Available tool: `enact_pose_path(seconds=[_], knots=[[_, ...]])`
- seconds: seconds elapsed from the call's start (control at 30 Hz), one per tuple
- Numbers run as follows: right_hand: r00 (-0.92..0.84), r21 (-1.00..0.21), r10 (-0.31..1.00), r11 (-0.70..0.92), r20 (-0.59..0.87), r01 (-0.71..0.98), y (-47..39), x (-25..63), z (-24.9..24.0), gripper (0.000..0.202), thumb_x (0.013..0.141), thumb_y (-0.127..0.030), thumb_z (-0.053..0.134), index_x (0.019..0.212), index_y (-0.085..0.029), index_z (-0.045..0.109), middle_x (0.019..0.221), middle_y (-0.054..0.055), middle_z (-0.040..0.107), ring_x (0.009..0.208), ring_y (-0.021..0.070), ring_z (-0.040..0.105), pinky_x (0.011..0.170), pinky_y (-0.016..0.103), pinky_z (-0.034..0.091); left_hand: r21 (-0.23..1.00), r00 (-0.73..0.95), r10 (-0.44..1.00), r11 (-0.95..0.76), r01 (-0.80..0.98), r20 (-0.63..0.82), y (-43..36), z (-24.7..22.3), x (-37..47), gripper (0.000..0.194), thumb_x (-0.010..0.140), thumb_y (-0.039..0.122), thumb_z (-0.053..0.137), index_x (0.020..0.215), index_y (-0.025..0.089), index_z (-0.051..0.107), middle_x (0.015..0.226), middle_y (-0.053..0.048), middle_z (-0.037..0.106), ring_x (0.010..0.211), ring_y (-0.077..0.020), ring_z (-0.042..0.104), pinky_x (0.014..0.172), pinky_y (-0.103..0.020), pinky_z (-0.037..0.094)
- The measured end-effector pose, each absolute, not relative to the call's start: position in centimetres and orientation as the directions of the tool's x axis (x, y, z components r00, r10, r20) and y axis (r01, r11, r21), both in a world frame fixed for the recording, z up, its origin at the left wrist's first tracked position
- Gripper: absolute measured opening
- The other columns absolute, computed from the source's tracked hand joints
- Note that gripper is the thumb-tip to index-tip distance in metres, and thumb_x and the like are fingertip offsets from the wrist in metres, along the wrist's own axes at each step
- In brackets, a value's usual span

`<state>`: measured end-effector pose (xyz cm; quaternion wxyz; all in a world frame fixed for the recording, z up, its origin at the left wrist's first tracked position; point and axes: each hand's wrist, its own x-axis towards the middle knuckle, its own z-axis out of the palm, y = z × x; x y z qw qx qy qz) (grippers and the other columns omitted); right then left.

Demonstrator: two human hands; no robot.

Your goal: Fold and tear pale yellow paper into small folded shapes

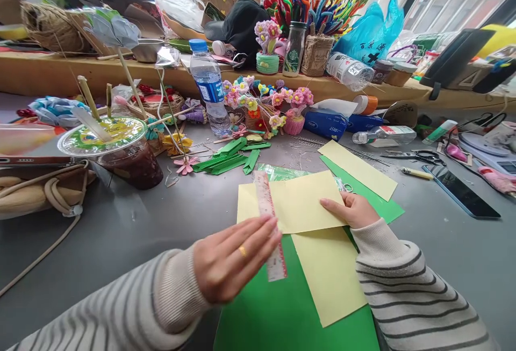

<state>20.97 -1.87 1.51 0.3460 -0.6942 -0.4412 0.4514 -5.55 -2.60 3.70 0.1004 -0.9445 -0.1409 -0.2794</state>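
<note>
In my left hand (237, 257) is a short patterned ruler (277, 265), pinched between thumb and fingers and tilted across a yellow paper sheet (308, 203). My right hand (358, 210) grips that same sheet by its right end, thumb on top. Under it lies a second yellow sheet (330, 276), set at a slant on a large green sheet (258, 319). Farther back, a yellow strip (358, 169) rests on another piece of green paper (393, 210). Whether the ruler touches the held sheet I cannot tell.
Folded green paper strips (228, 160) lie behind the sheets. A lidded drink cup (137, 165) and a water bottle (209, 90) stand to the left and back. Scissors (427, 156) and a phone (463, 192) lie at right. Craft flowers (262, 101) line the back.
</note>
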Motion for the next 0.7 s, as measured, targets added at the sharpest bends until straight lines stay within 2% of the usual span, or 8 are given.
enact_pose_path(seconds=[0.1,0.13,0.2,0.27,0.37,0.43,0.53,0.7], knots=[[0.192,-0.878,0.929,-0.363,-0.316,0.313,-1.9,21.1,1.4,0.031,0.057,-0.041,0.062,0.070,-0.013,0.061,0.071,0.006,0.066,0.060,0.0165,0.057,0.051,0.024,0.041,-0.055,0.854,0.224,-0.958,0.282,0.470,-1.7,1.4,-3.7,0.027,0.082,0.012,0.035,0.101,0.008,0.053,0.103,-0.012,0.058,0.106,-0.0203,0.045,0.090,-0.032,0.040],[0.186,-0.881,0.932,-0.357,-0.312,0.309,-1.9,21.1,1.3,0.032,0.057,-0.041,0.061,0.071,-0.013,0.061,0.072,0.006,0.066,0.061,0.0166,0.058,0.051,0.024,0.041,0.008,0.866,0.235,-0.966,0.258,0.441,-1.5,0.9,-3.5,0.028,0.082,0.024,0.038,0.100,0.008,0.053,0.103,-0.012,0.058,0.105,-0.0206,0.046,0.089,-0.031,0.041],[0.174,-0.887,0.935,-0.349,-0.308,0.302,-1.9,21.1,1.2,0.033,0.058,-0.042,0.061,0.073,-0.013,0.061,0.074,0.006,0.066,0.061,0.0168,0.058,0.051,0.024,0.042,0.144,0.873,0.279,-0.960,0.241,0.400,-1.4,0.6,-3.3,0.049,0.075,0.047,0.041,0.103,0.008,0.052,0.105,-0.012,0.057,0.106,-0.0210,0.045,0.090,-0.030,0.040],[0.172,-0.888,0.937,-0.344,-0.304,0.306,-2.0,21.1,1.2,0.033,0.058,-0.042,0.060,0.074,-0.013,0.061,0.075,0.007,0.066,0.061,0.0172,0.058,0.051,0.024,0.042,0.223,0.842,0.389,-0.919,0.326,0.373,-1.5,0.7,-3.1,0.061,0.071,0.057,0.037,0.107,0.009,0.048,0.109,-0.012,0.054,0.106,-0.0212,0.045,0.091,-0.031,0.038],[0.184,-0.877,0.936,-0.347,-0.301,0.331,-2.1,20.9,1.4,0.034,0.058,-0.043,0.060,0.072,-0.012,0.061,0.074,0.008,0.066,0.062,0.0185,0.059,0.051,0.025,0.042,0.187,0.726,0.614,-0.788,0.586,0.310,-1.4,0.8,-2.3,0.072,0.071,0.058,0.033,0.115,0.002,0.039,0.117,-0.020,0.045,0.110,-0.0268,0.040,0.092,-0.039,0.034],[0.189,-0.866,0.934,-0.353,-0.303,0.354,-2.1,20.9,1.5,0.034,0.058,-0.043,0.060,0.072,-0.012,0.061,0.074,0.009,0.065,0.063,0.0192,0.059,0.052,0.025,0.042,0.147,0.693,0.677,-0.734,0.663,0.248,-1.1,0.5,-1.5,0.081,0.069,0.062,0.032,0.118,-0.002,0.034,0.123,-0.023,0.037,0.115,-0.0307,0.032,0.093,-0.044,0.030],[0.182,-0.860,0.928,-0.370,-0.325,0.352,-2.1,20.9,1.6,0.035,0.058,-0.043,0.059,0.074,-0.012,0.060,0.076,0.009,0.065,0.065,0.0196,0.059,0.053,0.026,0.043,0.136,0.705,0.686,-0.727,0.673,0.180,-0.5,0.0,-0.9,0.079,0.070,0.060,0.032,0.120,0.000,0.031,0.128,-0.020,0.030,0.120,-0.0283,0.021,0.097,-0.044,0.022],[0.183,-0.859,0.925,-0.378,-0.333,0.347,-2.1,20.9,1.6,0.034,0.058,-0.042,0.060,0.073,-0.012,0.060,0.075,0.009,0.065,0.064,0.0192,0.059,0.052,0.026,0.043,0.143,0.728,0.664,-0.747,0.649,0.167,-0.1,-0.3,-0.8,0.072,0.074,0.056,0.029,0.124,0.004,0.027,0.131,-0.015,0.026,0.122,-0.0249,0.018,0.100,-0.041,0.015]])
